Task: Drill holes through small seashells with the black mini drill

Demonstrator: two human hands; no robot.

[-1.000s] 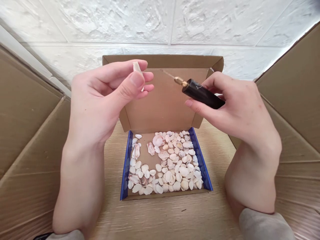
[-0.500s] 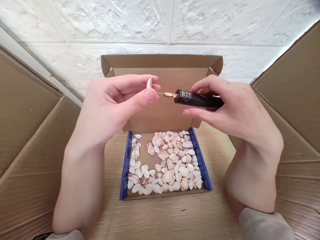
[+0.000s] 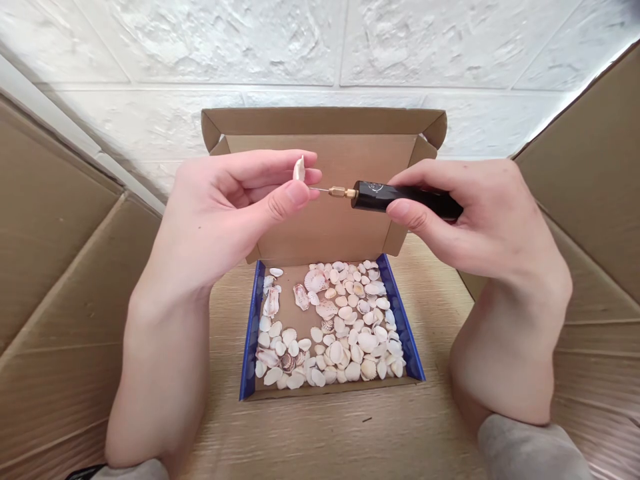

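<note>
Between the thumb and fingers of my left hand [image 3: 235,207] a small whitish shell [image 3: 299,169] is pinched on edge. My right hand [image 3: 470,213] is wrapped round a black pen-like drill [image 3: 373,195] with a brass chuck [image 3: 341,192]. The drill's thin bit points left and reaches my left fingertips beside the shell; whether its tip touches the shell is hidden. Below both hands, many white, cream and pinkish shells [image 3: 367,343] lie in an open cardboard box with blue side walls [image 3: 404,320].
The box's raised lid [image 3: 325,121] stands behind my hands, before a white brick-patterned wall [image 3: 240,47]. Cardboard panels rise at the left [image 3: 50,267] and right [image 3: 590,167]. A small dark sliver [image 3: 367,419] lies on the wooden tabletop [image 3: 320,440].
My right hand's grip has shifted a little back along the drill, its thumb now pressed on the barrel. The drill has turned slightly about its length and moved slightly right. My left hand is nearly still.
</note>
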